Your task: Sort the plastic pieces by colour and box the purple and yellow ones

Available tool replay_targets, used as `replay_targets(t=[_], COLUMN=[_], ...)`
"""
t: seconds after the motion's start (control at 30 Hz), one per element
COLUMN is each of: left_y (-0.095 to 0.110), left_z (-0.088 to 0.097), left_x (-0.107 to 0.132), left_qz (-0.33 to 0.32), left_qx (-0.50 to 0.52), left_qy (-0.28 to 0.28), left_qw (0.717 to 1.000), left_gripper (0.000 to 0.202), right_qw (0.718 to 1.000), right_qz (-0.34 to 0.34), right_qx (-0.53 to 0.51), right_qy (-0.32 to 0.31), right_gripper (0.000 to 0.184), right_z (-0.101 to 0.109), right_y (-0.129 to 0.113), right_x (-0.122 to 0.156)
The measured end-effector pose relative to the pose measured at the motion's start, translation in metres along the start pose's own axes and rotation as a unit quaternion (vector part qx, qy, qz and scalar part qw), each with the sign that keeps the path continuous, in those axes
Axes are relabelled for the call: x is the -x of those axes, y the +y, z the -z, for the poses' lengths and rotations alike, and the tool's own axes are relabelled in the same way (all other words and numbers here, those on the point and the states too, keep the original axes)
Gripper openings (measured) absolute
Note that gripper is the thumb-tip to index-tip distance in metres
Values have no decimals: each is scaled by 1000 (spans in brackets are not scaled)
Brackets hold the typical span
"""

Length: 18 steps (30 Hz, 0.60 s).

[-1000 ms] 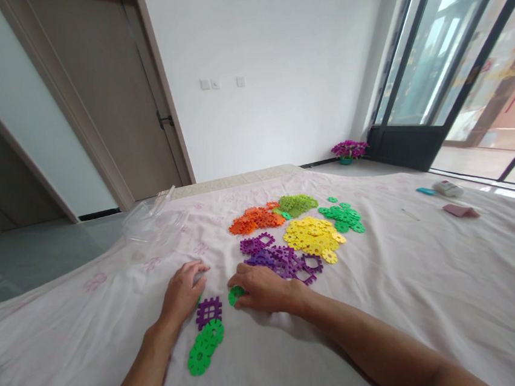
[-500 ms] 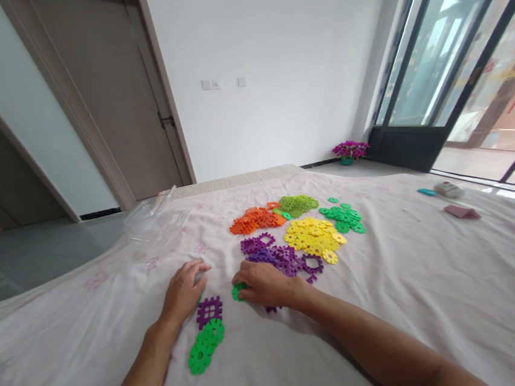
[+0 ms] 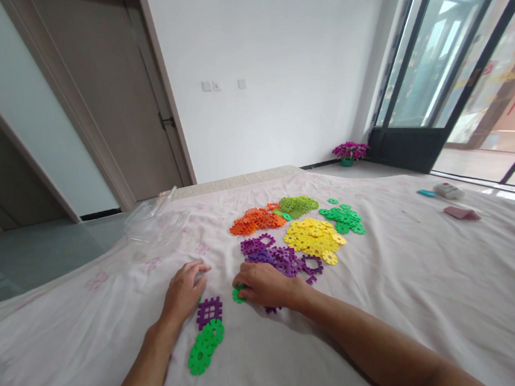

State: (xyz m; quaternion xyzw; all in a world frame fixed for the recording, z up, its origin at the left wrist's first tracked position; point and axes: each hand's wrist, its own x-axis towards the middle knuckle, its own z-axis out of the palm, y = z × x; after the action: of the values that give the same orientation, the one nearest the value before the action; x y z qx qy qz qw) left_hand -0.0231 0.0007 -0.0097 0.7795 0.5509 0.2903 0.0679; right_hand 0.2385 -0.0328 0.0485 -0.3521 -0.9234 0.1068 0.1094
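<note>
Green disc [image 3: 237,294] sits right of a purple square [image 3: 209,312], just apart from it, on the near part of the bedsheet [image 3: 430,279]. The right hand [image 3: 263,282] has it between thumb and fingers by its right side, probably because the edge is the easiest part of a thin, flat piece to pinch; the left side of its rim shows. Nearer and to the left, a row of overlapping green discs [image 3: 201,354] meets the square's near edge; whether they are slotted together or merely lapped, I cannot tell. Beyond the right hand lies a purple pile [image 3: 285,257], then yellow [image 3: 311,236], orange [image 3: 254,220], lime [image 3: 297,204] and green [image 3: 344,218] piles, apparently grouped so each colour is easy to find.

That hand is palm down with a narrow grip, its forearm slanting in from the near right. The left hand [image 3: 182,289] rests left of the square, fingers loosely curved toward the right. A green sliver shows at its near right edge; whether it grips that piece is hidden, though its weight may steady it.
</note>
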Motion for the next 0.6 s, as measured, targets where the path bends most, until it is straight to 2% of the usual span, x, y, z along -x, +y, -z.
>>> replay_targets(t=[0.17,0.4,0.6], left_y=[0,-2,-1], left_z=[0,-1,0], left_x=[0,0,0], left_qz=[1,-5,-3], left_qx=[0,1,1], left_qy=[-1,0,1], left_qw=[1000,1000,1000], left_gripper=[29,30,30], right_qw=[1000,999,1000], right_qz=[-7,31,16], right_qx=[2,15,8], right_qy=[0,-25,-17], right_gripper=[20,28,28], right_z=[1,7,5], right_y=[-1,-1,-2], right_x=[1,3,3])
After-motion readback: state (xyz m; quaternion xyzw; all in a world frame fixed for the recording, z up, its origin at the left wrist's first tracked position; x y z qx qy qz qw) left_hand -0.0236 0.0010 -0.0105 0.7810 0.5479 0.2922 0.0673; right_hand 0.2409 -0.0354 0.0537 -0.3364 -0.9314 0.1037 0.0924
